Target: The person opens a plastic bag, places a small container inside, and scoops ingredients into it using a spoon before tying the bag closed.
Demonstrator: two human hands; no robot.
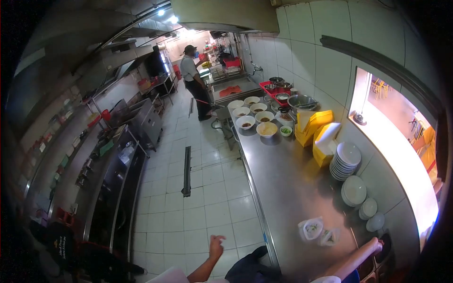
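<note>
My left hand [216, 246] hangs in the air over the tiled floor, fingers loosely apart, holding nothing. My right hand [377, 245] reaches out at the near right end of the steel counter [292, 188], by a dark round object; whether it grips anything is hidden. Two small clear bags with food [311, 229] lie on the counter just left of that hand.
Stacks of white plates [347, 160] and small bowls line the wall side. Yellow containers [315, 125] and several white bowls [255, 118] stand farther along. A person [194, 78] stands at the far end. Stoves [122, 155] run along the left; a floor drain [187, 172] lies mid-aisle.
</note>
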